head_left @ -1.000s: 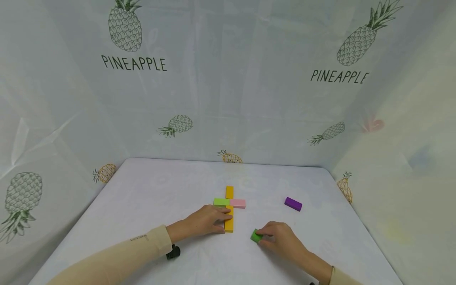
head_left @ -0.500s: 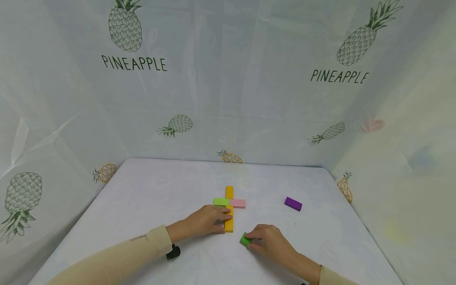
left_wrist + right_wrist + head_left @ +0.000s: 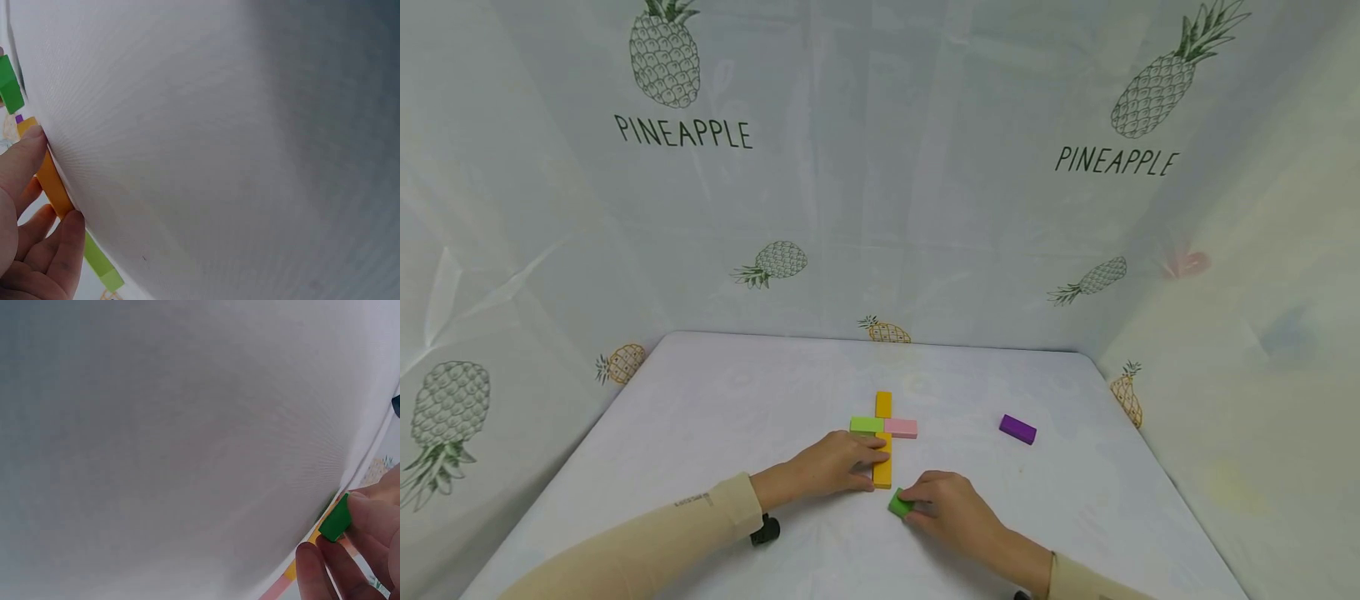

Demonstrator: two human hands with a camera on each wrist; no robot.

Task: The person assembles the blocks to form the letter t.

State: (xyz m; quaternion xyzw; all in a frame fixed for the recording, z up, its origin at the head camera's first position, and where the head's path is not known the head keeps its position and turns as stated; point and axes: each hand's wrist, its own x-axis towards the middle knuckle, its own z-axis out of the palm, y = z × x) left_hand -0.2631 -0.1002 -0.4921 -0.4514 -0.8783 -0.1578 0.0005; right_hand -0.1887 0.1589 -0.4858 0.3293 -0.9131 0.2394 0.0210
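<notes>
Blocks lie in a cross on the white table. A yellow block is at the far end, a light green block at the left and a pink block at the right. The near arm is a longer yellow piece. My left hand rests its fingers and thumb along that near yellow piece, seen in the left wrist view as an orange-yellow block. Between thumb and fingers my right hand pinches a dark green block, just to the near right of the cross.
A purple block lies apart on the right side of the table. A black wrist device shows under the left sleeve. Behind the table hangs a pale curtain printed with pineapples.
My right hand has slid the dark green block leftward, close to the near end of the yellow piece. The left hand and the cross of blocks have stayed in place.
</notes>
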